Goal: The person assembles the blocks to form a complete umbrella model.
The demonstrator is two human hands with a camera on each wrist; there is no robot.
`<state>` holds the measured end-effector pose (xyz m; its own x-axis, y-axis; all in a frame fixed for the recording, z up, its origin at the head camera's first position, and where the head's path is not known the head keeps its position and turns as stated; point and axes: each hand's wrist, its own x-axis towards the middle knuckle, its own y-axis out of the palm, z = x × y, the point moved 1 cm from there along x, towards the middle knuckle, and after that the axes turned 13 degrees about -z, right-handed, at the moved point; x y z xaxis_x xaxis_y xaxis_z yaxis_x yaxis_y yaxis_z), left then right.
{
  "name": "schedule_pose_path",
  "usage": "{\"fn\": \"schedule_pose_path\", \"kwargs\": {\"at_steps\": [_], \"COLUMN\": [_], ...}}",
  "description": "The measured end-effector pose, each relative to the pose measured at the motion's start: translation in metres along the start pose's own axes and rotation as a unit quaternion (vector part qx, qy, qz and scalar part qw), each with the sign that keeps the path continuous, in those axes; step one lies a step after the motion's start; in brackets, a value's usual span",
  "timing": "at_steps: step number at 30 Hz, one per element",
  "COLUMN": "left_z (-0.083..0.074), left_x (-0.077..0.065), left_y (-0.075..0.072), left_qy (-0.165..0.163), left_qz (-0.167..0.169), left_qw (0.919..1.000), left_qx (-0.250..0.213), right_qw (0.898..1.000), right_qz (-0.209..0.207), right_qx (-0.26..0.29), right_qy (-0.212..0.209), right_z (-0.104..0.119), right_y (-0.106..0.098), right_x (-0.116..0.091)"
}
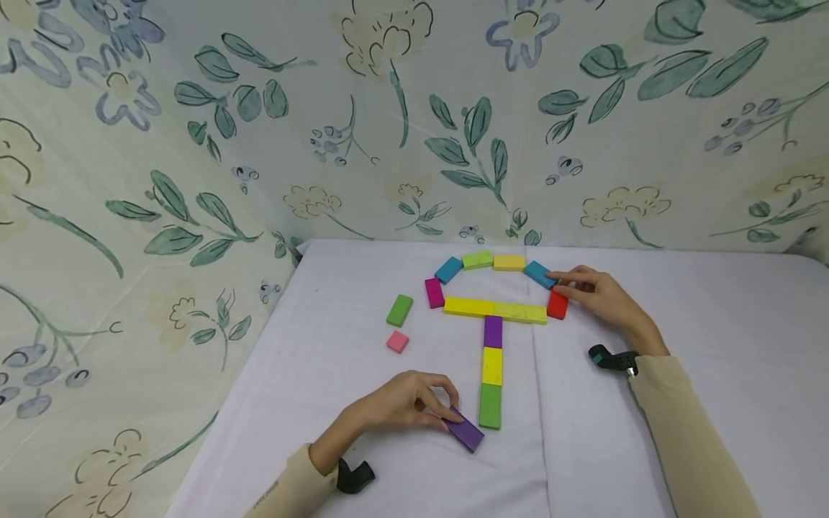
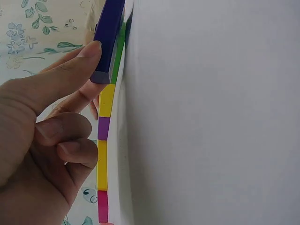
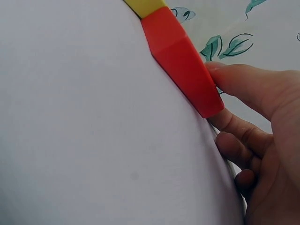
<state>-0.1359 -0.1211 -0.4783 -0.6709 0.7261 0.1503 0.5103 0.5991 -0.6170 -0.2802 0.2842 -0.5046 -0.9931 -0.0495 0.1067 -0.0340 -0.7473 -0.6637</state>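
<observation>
My left hand (image 1: 411,403) pinches a purple block (image 1: 466,432) between thumb and fingers, low on the cloth. Its block slants beside the lower end of a column made of green (image 1: 490,406), yellow (image 1: 492,367) and purple (image 1: 493,332) blocks. In the left wrist view the thumb lies along the held purple block (image 2: 108,44). At the upper right, my right hand (image 1: 602,298) holds the end of the right blue block (image 1: 539,273) with index finger and thumb. The thumb also lies close against the red block (image 1: 557,304). In the right wrist view the red block (image 3: 187,65) hides the blue one.
Two yellow blocks (image 1: 469,307) form a crossbar above the column. Magenta (image 1: 435,293), blue (image 1: 448,270), light green (image 1: 477,260) and yellow (image 1: 509,263) blocks curve over it. A loose green block (image 1: 399,311) and a pink block (image 1: 398,342) lie left on the white cloth (image 1: 311,316).
</observation>
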Motion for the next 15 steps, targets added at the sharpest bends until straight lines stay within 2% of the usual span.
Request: {"fn": "schedule_pose_path", "kwargs": {"at_steps": [6,15], "left_z": [-0.002,-0.0091], "left_x": [-0.0012,0.0006], "left_y": [0.0029,0.0043], "left_qy": [-0.008,0.0], "left_qz": [0.011,0.019], "left_qw": [0.9999,0.9987], "left_qx": [0.004,0.047], "right_qw": [1.0,1.0], "right_qz": [0.001,-0.001], "right_qx": [-0.002,-0.003], "right_qy": [-0.002,0.012], "right_z": [0.0003,-0.0002], "right_y": [0.0005,0.001], "right_x": [0.0005,0.002]}}
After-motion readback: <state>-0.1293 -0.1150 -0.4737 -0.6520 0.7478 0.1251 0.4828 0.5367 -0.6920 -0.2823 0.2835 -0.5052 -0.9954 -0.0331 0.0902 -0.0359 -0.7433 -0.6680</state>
